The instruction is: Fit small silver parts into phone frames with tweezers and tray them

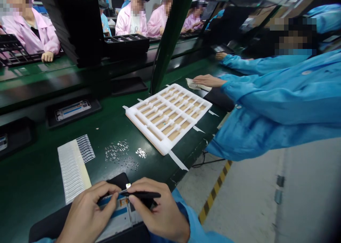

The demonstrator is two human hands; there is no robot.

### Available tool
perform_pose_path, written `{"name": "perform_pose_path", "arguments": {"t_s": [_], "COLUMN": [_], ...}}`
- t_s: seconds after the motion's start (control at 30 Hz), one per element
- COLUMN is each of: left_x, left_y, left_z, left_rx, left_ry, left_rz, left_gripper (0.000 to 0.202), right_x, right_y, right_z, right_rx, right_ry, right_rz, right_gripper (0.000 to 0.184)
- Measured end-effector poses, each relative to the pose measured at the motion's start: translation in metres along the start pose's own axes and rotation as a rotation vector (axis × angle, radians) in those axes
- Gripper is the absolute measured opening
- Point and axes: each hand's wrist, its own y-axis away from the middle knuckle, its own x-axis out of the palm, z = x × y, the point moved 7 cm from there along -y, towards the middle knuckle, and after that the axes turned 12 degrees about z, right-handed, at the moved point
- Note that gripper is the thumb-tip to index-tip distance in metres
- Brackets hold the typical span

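My right hand [157, 209] is shut on a pair of black tweezers [144, 195], whose tips reach a small silver part [128, 186]. My left hand [86, 216] holds the edge of a white and blue device panel [117, 214], which lies in a black holder [50, 228] at the bench's near edge. The fingers of my left hand come close to the tweezer tips. Beyond my hands, small metal pieces [117, 152] lie scattered on the green bench [34, 175]. Beside them is a white sheet of fine strips [73, 165].
A white foam tray [167, 117] with tan-lined slots is taped to the bench. A co-worker's blue-sleeved hand [209, 80] rests on a paper stack [193, 84] at the right. Black holders [73, 109] line the belt. People in pink coats [133, 19] sit across it. Yellow-black tape [215, 191] marks the floor.
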Motion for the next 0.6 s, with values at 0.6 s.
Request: {"name": "perform_pose_path", "arguments": {"t_s": [0.6], "left_x": [-0.022], "left_y": [0.027], "left_z": [-0.035], "left_rx": [0.43], "left_ry": [-0.68], "left_rz": [-0.165], "left_gripper": [0.043], "right_x": [0.015], "right_y": [0.007], "right_z": [-0.004], "right_rx": [-0.055], "right_ry": [0.093], "right_rz": [0.113], "right_gripper": [0.022]}}
